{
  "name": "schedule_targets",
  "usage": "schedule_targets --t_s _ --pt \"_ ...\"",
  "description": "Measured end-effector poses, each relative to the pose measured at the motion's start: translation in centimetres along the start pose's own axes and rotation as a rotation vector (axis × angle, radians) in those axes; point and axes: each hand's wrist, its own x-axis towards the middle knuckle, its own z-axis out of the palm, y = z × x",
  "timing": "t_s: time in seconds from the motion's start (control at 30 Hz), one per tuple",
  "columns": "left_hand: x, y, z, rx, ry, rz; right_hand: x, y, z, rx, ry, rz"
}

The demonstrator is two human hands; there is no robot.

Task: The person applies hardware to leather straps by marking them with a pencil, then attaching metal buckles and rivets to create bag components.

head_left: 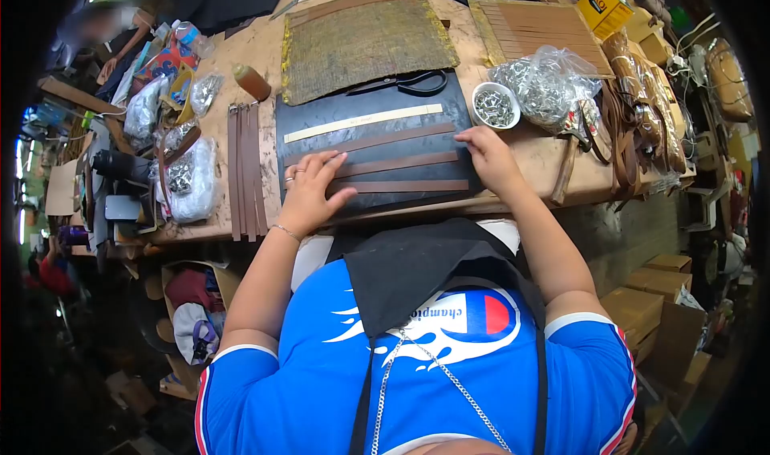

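Three brown leather-like strips lie roughly side by side on a black board [321, 116]: an upper strip [393, 137], a middle strip [401, 163] and a lower strip [409, 186]. My left hand [315, 185] rests over their left ends with its fingers spread. At the right edge of the board, my right hand [491, 160] has its fingers bent together close to the ends of the upper and middle strips. Whether anything is pinched there I cannot make out. Above the strips lies a pale ruler-like strip [361, 123].
Behind are black-handled scissors [421, 83] and a rough mat [361, 46]. A white cup of metal pieces [495, 106], a bag of metal pieces [545, 86] and a hammer [565, 166] sit right. More brown strips [246, 170] and a bottle [252, 82] stand left.
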Motion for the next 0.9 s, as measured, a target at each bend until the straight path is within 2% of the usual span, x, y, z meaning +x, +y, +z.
schedule_targets --t_s 0.03,0.1,0.17,0.23,0.43,0.9 --pt "0.0 -0.4 0.5 0.05 0.034 -0.053 0.0 -0.1 0.5 0.002 0.003 0.0" --pt "0.1 -0.6 1.2 0.099 0.067 -0.107 -0.1 -0.1 1.8 -0.37 0.058 -0.12" --pt "0.3 -0.1 1.9 0.208 0.082 -0.17 -0.2 0.5 2.8 -0.372 0.022 -0.082" --pt "0.4 -0.1 2.4 0.238 0.093 -0.184 -0.4 0.2 3.8 -0.484 0.113 -0.086" --pt "0.8 -0.8 2.9 0.277 0.131 -0.213 0.2 0.1 4.5 -0.521 0.127 -0.06" --pt "1.3 -1.2 2.9 0.234 0.1 -0.301 0.7 -0.7 4.2 -0.519 0.003 0.054"
